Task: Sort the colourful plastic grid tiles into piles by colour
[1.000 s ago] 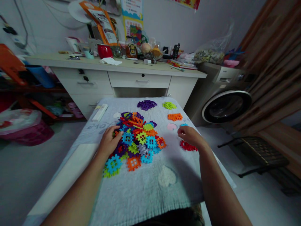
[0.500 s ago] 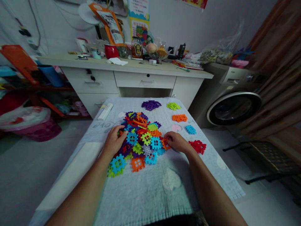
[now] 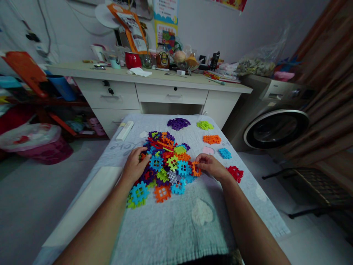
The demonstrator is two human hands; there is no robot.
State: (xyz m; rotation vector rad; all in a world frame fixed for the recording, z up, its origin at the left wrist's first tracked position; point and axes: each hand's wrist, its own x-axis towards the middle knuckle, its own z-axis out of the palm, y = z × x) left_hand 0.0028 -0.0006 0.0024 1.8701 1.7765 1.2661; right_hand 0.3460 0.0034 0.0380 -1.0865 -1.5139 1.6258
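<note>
A mixed heap of square plastic interlocking building blocks [image 3: 172, 162] lies on the cloth, in blue, green, orange, red and purple. At the heap's left side rests my left hand [image 3: 135, 163], its thumb and fingers apart and touching the blocks. My right hand [image 3: 211, 165] pinches an orange block [image 3: 196, 169] at the heap's right edge, holding it tilted up. Sorted by colour behind and to the right lie purple blocks [image 3: 178, 124], green blocks [image 3: 204, 125], orange blocks [image 3: 211, 139], blue blocks [image 3: 225, 153] and red blocks [image 3: 235, 173], the last partly behind my right wrist.
Pale cloth [image 3: 176, 224] covers the table. On its far left lies a white box [image 3: 125, 131]. Beyond stands a white desk [image 3: 162, 84] crowded with jars and packets. A washing machine [image 3: 271, 106] and a dark rack [image 3: 317, 184] are at the right, a pink bin [image 3: 41, 147] at the left.
My right hand has drawn the orange block slightly to the right and tilted it up off the heap's edge. My left hand has stayed in place. The view has shifted a little.
</note>
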